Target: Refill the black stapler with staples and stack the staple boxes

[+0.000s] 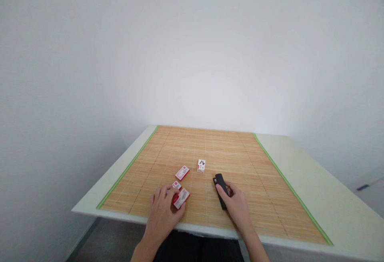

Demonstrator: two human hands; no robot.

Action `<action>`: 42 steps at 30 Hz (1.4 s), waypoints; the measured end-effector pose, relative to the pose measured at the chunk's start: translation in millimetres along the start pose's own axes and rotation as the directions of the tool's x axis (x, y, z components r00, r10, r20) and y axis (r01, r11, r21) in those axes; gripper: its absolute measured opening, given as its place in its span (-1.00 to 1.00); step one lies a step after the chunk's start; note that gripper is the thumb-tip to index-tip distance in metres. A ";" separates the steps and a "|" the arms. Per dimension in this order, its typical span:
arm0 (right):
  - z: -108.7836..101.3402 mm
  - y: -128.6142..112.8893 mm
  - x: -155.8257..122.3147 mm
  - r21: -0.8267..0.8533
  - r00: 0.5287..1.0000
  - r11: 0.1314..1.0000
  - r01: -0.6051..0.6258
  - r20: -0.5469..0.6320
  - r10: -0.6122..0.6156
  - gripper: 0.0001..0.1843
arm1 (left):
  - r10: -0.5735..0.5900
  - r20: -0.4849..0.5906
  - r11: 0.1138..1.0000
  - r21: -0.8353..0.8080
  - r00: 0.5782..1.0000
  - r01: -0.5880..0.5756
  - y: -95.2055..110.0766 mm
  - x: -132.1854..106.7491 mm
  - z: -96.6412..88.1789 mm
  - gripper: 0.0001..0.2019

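Observation:
My left hand [164, 210] is closed around a small red-and-white box [182, 199], its thumb at the near side and fingers at the far side. Partly hidden by those fingers is a second box [177, 184] of the same colours. A third red-and-white box [182, 173] lies flat just beyond. Further right sits a mostly white box [201, 165] with a dark picture on top. My right hand [237, 204] grips a black stapler [221, 188] from its right side, thumb on top. The stapler rests on or just above the mat; I cannot tell which.
A bamboo mat [222, 146] with green edging covers the middle of a pale table [288, 154]. White walls [204, 54] rise behind the table and to the left. The table's front edge runs close to my lap, under my forearms.

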State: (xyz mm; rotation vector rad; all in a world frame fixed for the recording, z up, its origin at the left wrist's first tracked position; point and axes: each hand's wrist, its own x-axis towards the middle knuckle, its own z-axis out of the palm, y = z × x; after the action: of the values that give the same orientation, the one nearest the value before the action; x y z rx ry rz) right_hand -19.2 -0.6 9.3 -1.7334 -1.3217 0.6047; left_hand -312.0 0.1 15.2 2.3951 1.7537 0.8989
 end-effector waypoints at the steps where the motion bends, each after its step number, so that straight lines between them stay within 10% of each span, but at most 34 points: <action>1: 0.6 0.8 0.2 0.004 1.000 1.000 -0.002 -0.005 0.002 -0.36 | 0.002 -0.023 1.000 -0.008 1.000 -0.002 -4.0 0.7 2.6 -0.59; 6: 1.2 1.7 -0.2 0.025 1.000 1.000 -0.003 -0.007 0.003 -0.36 | 0.014 0.056 0.996 -0.089 0.998 -0.009 -10.3 8.9 20.2 -0.30; 13: 1.4 2.6 -1.1 0.030 1.000 1.000 0.004 -0.011 -0.003 -0.39 | -0.281 0.082 0.957 -0.052 0.956 0.286 17.1 17.2 38.2 -0.26; 17: 0.9 0.6 -0.6 0.026 1.000 1.000 0.005 -0.012 -0.005 -0.38 | -0.177 0.011 0.981 -0.080 0.984 0.178 18.5 29.6 40.3 -0.23; 22: 0.3 -1.3 -0.5 0.030 1.000 1.000 0.004 -0.023 -0.003 -0.38 | 0.024 0.046 0.995 -0.095 0.999 -0.020 5.8 44.0 49.4 -0.36; 35: 0.9 3.7 0.0 0.005 1.000 1.000 -0.002 -0.013 0.002 -0.38 | -0.250 -0.142 0.968 -0.004 0.958 0.252 -62.8 34.6 32.8 -0.44; 42: 0.6 0.7 -2.2 0.002 1.000 1.000 0.011 -0.029 -0.011 -0.39 | -0.142 -0.159 0.985 0.072 0.977 0.155 -16.0 48.7 26.1 -0.51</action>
State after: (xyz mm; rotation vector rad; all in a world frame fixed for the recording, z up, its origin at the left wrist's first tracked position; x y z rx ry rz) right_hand -20.0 -2.5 8.1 -1.7261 -1.3091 0.5729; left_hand -304.1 56.8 8.5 2.2594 2.0327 1.0337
